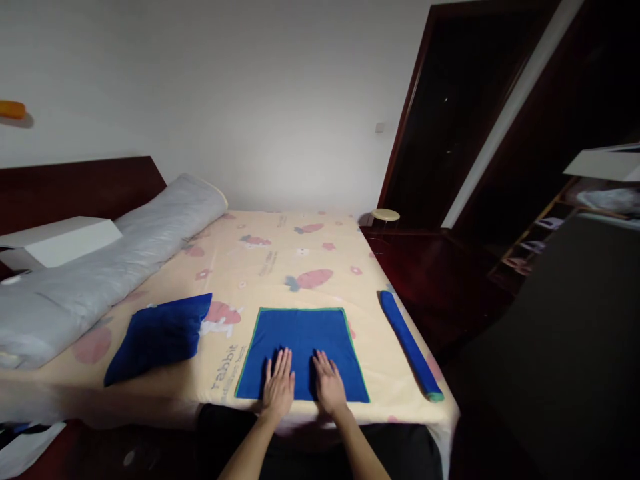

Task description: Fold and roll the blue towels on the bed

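Note:
A blue towel (305,330) with green edging lies spread flat on the bed, near its front edge. On its near left part rests my left hand (279,387), palm down with fingers stretched out. My right hand (329,381) lies flat on the near right part of the same towel, fingers extended. Neither hand holds anything. To the right, a rolled blue towel (410,343) with a green end lies along the bed's side. Over on the left is another blue cloth (163,337), loosely folded or piled.
A patterned sheet (270,267) covers the bed. A long grey bolster-like roll (130,243) and a white box (65,240) lie by the dark headboard (80,180). Beyond the bed's right side stand a round stool (385,215) and a rack of shoes (535,243).

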Demonstrator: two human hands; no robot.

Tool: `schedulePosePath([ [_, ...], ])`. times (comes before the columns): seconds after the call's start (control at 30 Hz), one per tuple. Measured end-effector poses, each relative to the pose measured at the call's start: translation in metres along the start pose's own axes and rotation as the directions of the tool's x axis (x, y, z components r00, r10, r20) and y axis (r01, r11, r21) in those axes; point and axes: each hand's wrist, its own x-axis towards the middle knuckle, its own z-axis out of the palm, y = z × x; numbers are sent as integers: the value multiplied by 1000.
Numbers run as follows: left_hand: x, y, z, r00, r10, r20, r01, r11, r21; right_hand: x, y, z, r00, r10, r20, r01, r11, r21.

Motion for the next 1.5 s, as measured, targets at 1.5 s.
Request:
schedulePosePath([
  [1.5, 57, -76, 12, 991, 112, 71, -111, 994, -17, 63, 69, 3, 990, -74, -117, 74, 997, -7],
])
